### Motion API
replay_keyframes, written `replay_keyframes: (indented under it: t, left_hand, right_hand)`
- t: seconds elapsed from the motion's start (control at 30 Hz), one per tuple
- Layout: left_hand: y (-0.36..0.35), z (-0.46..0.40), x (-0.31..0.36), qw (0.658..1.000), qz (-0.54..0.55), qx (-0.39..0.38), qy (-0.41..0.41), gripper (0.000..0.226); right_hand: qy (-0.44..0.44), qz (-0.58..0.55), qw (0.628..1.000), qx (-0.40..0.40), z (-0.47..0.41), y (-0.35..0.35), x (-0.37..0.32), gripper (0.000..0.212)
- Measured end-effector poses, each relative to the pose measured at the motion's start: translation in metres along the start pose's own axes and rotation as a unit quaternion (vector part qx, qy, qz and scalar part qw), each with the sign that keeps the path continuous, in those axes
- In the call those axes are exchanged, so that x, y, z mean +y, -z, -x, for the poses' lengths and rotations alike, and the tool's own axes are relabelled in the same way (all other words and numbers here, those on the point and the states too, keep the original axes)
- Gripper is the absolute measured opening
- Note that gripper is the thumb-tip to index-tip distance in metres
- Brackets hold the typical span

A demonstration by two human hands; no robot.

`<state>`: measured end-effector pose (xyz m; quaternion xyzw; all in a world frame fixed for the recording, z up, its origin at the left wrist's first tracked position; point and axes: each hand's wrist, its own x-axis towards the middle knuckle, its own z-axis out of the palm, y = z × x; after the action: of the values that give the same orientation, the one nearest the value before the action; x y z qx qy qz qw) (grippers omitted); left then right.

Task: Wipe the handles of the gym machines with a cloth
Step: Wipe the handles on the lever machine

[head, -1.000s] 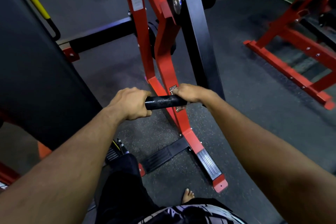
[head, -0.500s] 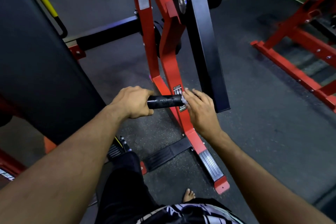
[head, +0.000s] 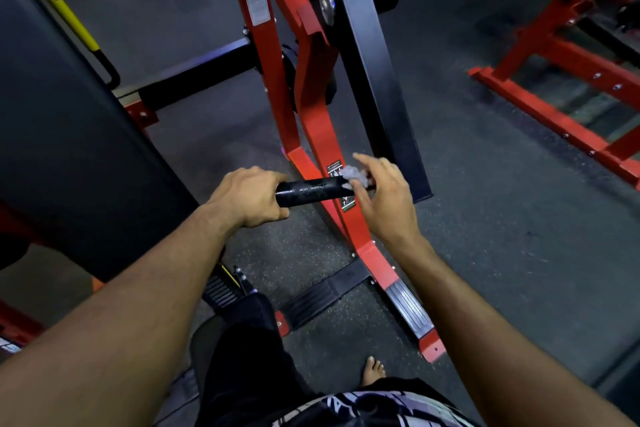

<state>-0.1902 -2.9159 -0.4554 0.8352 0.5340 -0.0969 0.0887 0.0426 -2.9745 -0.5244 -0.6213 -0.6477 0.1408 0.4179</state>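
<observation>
Step in hand: wiping black handle (head: 313, 191). Left hand (head: 247, 198) clamped round near end; right hand (head: 382, 199), fingers loosely spread, pressing cloth (head: 353, 176) on far end. Next, probably: regrip, wipe covered section.

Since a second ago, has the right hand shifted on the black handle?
Yes. The right hand has let go of the black cylindrical handle end, fingers opened, pressing a small white cloth beside the red frame post.
</observation>
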Motion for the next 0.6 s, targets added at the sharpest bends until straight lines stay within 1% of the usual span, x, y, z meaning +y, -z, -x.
replay_keyframes:
  t: [0.07,0.1,0.2,0.27,0.37,0.5,0.57,0.6]
  left_hand:
    - [0.0,0.0,0.0,1.0,-0.007,0.001,0.002,0.031]
    - [-0.001,0.0,0.0,1.0,-0.007,0.001,0.003,0.03]
    - [-0.003,-0.001,-0.001,1.0,-0.005,0.008,0.006,0.028]
    - [-0.003,-0.002,-0.002,1.0,-0.003,0.007,0.004,0.026]
    - [-0.004,-0.002,-0.002,1.0,0.001,0.009,-0.001,0.026]
    - [-0.004,-0.003,-0.004,1.0,-0.006,0.012,-0.002,0.025]
    - [-0.005,-0.003,-0.003,1.0,-0.006,0.015,-0.001,0.026]
    - [-0.005,-0.003,-0.004,1.0,-0.006,0.015,-0.001,0.026]
  right_hand:
    - [-0.01,0.033,0.999,-0.016,-0.013,-0.008,0.0,0.022]
    - [-0.014,0.057,0.998,-0.024,-0.014,-0.012,-0.003,0.021]
    - [-0.005,0.113,0.993,-0.023,-0.006,-0.022,-0.013,0.027]
    - [0.005,0.117,0.993,-0.033,0.006,-0.019,-0.011,0.028]
    - [0.012,0.153,0.987,-0.042,0.014,-0.005,0.0,0.027]
    - [-0.026,0.178,0.984,0.0,-0.013,-0.015,-0.002,0.023]
    - [0.001,0.175,0.985,0.005,-0.017,-0.032,-0.012,0.02]
    - [0.024,0.149,0.989,0.002,-0.014,-0.039,-0.015,0.02]
